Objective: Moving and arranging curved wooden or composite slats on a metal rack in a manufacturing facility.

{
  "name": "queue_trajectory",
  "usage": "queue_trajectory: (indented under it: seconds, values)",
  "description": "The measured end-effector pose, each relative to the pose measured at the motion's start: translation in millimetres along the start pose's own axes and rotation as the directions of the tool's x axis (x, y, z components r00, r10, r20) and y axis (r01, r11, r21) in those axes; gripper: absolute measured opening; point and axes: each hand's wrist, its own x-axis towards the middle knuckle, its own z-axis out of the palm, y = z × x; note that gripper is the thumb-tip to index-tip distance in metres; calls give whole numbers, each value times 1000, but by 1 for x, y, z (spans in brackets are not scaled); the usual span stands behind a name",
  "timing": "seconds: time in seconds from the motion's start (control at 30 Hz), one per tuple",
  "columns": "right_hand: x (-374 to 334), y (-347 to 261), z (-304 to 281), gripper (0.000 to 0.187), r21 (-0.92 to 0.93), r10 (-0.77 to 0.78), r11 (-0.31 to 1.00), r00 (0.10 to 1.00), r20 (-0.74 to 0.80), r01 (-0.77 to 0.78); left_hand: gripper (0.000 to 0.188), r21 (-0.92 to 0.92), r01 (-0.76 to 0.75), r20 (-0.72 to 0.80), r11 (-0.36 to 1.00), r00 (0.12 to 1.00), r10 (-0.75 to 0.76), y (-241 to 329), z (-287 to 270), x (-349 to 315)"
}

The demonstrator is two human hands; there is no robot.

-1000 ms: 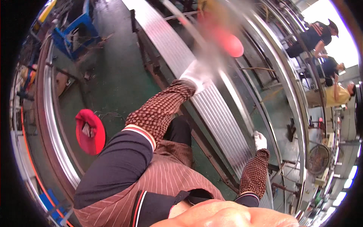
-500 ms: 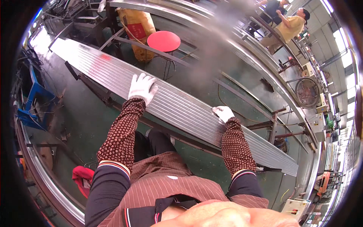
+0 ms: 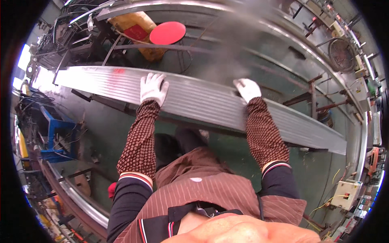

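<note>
A row of long silvery ribbed metal profiles lies side by side on a low stand, running from far left to near right in front of me. My left hand, in a white glove, rests flat on them with its fingers stretched toward the far edge. Toward the middle, my right hand, also gloved, is at the far edge with its fingers bent inward. Whatever is between those fingers is too small and blurred to make out. A red mark shows on the profiles left of my left hand.
Beyond the profiles stand a round red stool and a yellow sack. Long metal rails run behind them. At left is a blue metal frame; at right, a pale electrical box and a large fan.
The view has turned, so the profiles lie more level in it. My right hand has shifted and tilted at the far edge. My left hand stays flat on the profiles.
</note>
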Motion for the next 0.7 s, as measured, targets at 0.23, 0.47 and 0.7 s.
queue_trajectory:
  seconds: [0.23, 0.47, 0.7]
  values:
    - [7, 18, -5, 76, -6, 80, 997, 970, 229, -81, 42, 8, -42, -5, 999, 999, 42, 15, -4, 6]
    - [18, 21, 2, 65, 1, -23, 1000, 970, 244, 23, 47, 55, 22, 58, 998, 998, -25, 7, -4, 3]
    - [17, 31, 21, 63, 79, 82, 992, 977, 195, -99, 48, 20, 99, 148, 995, 984, -101, 14, -27, 1]
